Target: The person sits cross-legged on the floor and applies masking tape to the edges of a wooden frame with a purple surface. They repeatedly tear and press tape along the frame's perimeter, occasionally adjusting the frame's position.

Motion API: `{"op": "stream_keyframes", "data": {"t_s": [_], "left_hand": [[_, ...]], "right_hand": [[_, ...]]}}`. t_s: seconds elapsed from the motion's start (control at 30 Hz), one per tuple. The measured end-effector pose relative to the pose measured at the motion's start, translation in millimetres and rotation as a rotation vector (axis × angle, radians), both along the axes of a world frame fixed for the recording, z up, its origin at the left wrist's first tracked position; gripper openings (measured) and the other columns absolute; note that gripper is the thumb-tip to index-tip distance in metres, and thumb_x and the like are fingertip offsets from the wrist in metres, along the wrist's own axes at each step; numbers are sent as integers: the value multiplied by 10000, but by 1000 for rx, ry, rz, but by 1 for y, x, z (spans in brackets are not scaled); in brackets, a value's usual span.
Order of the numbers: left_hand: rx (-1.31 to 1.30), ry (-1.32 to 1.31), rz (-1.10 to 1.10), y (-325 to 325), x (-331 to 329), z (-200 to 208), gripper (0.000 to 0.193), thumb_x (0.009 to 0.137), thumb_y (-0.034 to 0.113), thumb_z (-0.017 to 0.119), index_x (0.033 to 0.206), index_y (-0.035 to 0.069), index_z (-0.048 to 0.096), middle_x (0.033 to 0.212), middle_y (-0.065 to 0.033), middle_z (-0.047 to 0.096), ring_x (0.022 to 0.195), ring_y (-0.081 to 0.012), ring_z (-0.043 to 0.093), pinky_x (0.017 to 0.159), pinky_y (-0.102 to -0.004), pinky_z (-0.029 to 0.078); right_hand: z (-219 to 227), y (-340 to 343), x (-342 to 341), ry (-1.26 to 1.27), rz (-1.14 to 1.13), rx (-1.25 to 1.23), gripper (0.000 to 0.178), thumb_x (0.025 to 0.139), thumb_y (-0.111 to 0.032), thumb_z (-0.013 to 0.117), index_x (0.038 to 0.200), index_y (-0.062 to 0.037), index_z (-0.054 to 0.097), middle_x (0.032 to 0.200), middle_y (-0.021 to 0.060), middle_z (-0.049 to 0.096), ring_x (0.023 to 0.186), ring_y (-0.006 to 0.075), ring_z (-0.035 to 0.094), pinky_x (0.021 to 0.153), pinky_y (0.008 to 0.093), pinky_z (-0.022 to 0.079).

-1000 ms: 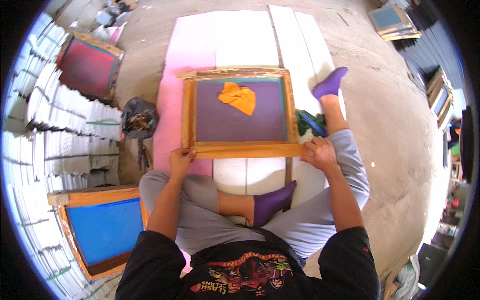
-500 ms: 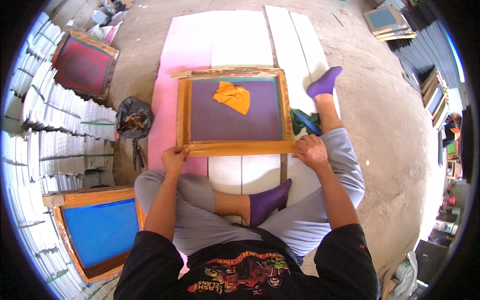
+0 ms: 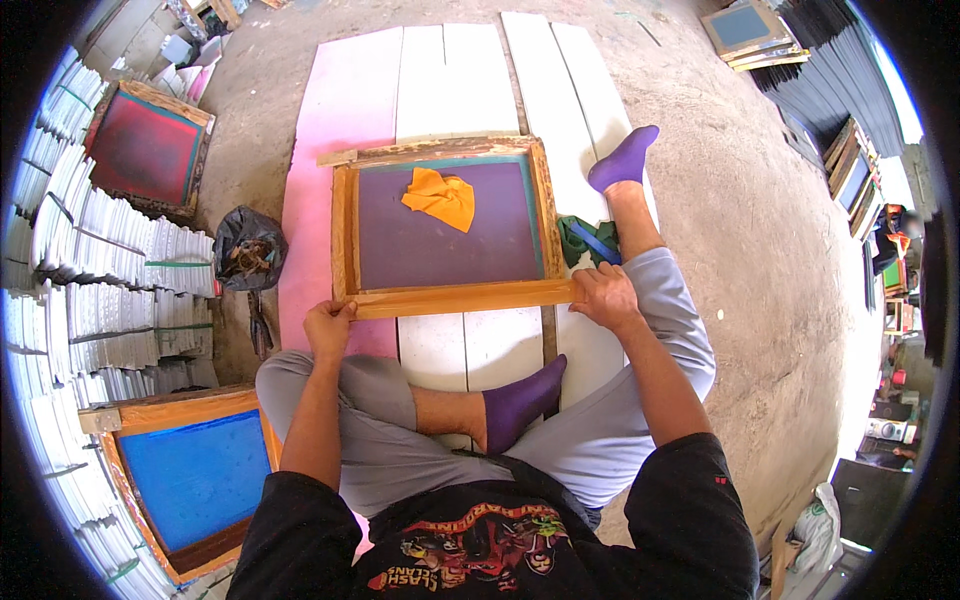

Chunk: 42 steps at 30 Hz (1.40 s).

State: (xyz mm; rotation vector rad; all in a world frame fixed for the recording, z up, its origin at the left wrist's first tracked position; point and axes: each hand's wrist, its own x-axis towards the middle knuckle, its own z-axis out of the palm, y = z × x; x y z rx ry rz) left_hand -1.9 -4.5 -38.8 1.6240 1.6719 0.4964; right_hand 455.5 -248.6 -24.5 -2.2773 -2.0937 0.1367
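Note:
A wooden screen-printing frame (image 3: 548,215) with purple mesh lies before me on pale boards. Along its near edge runs a smooth, shiny yellow-brown strip (image 3: 465,297) that looks like packing tape. My left hand (image 3: 328,328) pinches the near left corner, its thumb and fingers closed on the strip's end. At the near right corner, my right hand (image 3: 605,296) has its fingers bent over the other end. On the mesh rests a crumpled orange cloth (image 3: 440,198), touched by neither hand. A dark green cloth with a blue stripe (image 3: 588,240) sits just right of the frame.
Tall stacks of white sheets (image 3: 110,240) line the left side. Near them are a black bag (image 3: 248,245), a red-meshed frame (image 3: 145,145) and a blue-meshed frame (image 3: 200,475). More frames (image 3: 750,35) are piled at far right. A person (image 3: 890,240) appears at the right rim.
The whole scene sits slightly further left in the picture. My right fingers have curled more closely over the frame's near right corner; the left hand keeps its pinch.

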Motion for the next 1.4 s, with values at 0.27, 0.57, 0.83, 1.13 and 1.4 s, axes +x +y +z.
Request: {"op": "stream_keyframes", "data": {"t_s": [0.27,0.57,0.83,1.13,1.4], "left_hand": [[111,152,-73,0,3,8,268,837,181,853,928,-60,777,812,-217,760,725,-292,755,694,-390,573],[130,168,-51,0,1,-2,291,840,212,847,932,-54,776,832,-213,761,750,-302,751,717,-402,571],[127,191,-66,-3,8,14,247,848,169,833,949,-50,780,844,-226,761,763,-322,762,722,-402,575],[132,193,-71,-1,6,6,253,838,174,843,951,-44,783,853,-230,762,786,-330,765,730,-403,579],[118,126,-53,1,2,-2,267,836,191,844,923,-51,773,818,-225,754,765,-320,759,718,-413,572]], "right_hand": [[1,4,-6,-48,-21,-72,628,698,-409,895,1205,-155,626,1090,42,704,1128,267,603,955,429,484],[-13,-5,-15,-163,86,21,481,810,-365,803,1219,-154,663,1279,88,634,1226,308,557,1040,498,435],[-43,-11,-37,-494,41,67,393,965,-284,574,1284,-67,647,1477,181,552,1431,400,439,1154,604,365],[-60,-7,-68,-941,88,-152,587,1019,-264,460,1511,55,490,1632,214,401,1564,393,268,1243,576,234],[-23,13,-54,-214,-185,41,407,943,-222,583,1274,-4,677,1425,207,603,1411,368,494,1157,519,389]]}}
